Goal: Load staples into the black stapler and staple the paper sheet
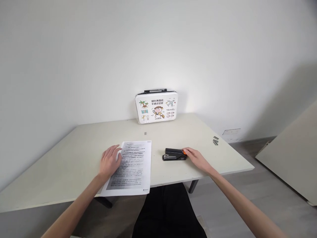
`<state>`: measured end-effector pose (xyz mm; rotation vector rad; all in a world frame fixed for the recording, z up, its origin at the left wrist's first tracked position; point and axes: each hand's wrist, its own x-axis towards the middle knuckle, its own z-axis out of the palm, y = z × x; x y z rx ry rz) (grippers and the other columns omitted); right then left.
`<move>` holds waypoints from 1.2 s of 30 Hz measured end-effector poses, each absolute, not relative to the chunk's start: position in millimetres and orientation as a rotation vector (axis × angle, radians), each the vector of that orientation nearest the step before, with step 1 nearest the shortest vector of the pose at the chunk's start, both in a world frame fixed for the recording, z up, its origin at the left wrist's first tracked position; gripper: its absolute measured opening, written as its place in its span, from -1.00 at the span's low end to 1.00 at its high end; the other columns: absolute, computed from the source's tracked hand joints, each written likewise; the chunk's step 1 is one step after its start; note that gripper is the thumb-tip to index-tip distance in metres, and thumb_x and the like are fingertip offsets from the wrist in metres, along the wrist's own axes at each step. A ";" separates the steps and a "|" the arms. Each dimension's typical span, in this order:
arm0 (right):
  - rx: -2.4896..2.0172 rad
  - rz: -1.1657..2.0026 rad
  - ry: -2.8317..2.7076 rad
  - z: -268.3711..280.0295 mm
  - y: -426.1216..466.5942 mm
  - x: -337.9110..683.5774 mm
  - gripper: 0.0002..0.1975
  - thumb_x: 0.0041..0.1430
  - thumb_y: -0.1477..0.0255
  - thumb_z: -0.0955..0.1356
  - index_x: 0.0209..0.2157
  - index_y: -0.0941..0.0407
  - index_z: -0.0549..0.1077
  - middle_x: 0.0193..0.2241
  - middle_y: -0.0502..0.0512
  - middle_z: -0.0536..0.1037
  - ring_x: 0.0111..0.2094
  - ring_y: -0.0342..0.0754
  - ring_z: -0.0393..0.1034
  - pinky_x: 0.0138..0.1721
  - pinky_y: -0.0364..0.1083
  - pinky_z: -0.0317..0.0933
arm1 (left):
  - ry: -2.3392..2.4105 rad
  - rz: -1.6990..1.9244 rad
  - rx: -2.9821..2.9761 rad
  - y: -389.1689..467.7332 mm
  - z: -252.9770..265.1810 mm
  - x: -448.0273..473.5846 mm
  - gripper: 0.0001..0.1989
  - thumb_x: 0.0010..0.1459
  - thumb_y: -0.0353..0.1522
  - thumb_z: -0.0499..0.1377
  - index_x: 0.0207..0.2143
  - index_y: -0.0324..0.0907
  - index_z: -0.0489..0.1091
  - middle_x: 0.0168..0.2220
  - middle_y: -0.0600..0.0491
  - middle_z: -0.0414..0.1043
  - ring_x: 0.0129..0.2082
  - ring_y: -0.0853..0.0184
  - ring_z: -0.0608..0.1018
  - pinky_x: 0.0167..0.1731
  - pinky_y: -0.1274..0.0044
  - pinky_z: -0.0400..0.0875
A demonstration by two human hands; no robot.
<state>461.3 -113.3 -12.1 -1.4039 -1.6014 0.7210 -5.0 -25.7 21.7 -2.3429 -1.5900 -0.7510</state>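
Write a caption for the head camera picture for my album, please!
Left hand rests on a printed page; right hand touches a black stapler; a cartoon-covered case stands behind.

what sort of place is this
Probably a plain indoor workspace: a pale table against a bare wall, with printed paper and a black stapler on it.

Diffuse, bright light, wall point(160, 49) palest above the case point(157, 107), broad shadow point(294, 94) far to its right, small print on paper point(131, 167) indistinct
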 end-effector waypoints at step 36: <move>-1.471 0.685 -1.560 -5.8 -120.4 450.1 -0.47 0.41 -0.05 0.16 -0.19 0.04 0.55 -0.20 0.13 0.66 -0.16 0.11 0.49 -0.07 -0.02 0.30 | -1.406 -0.628 -2.830 28.5 29.8 84.5 -0.69 0.39 -0.32 0.04 0.12 -0.08 0.40 0.07 0.00 0.55 0.12 0.17 0.54 0.15 0.33 0.41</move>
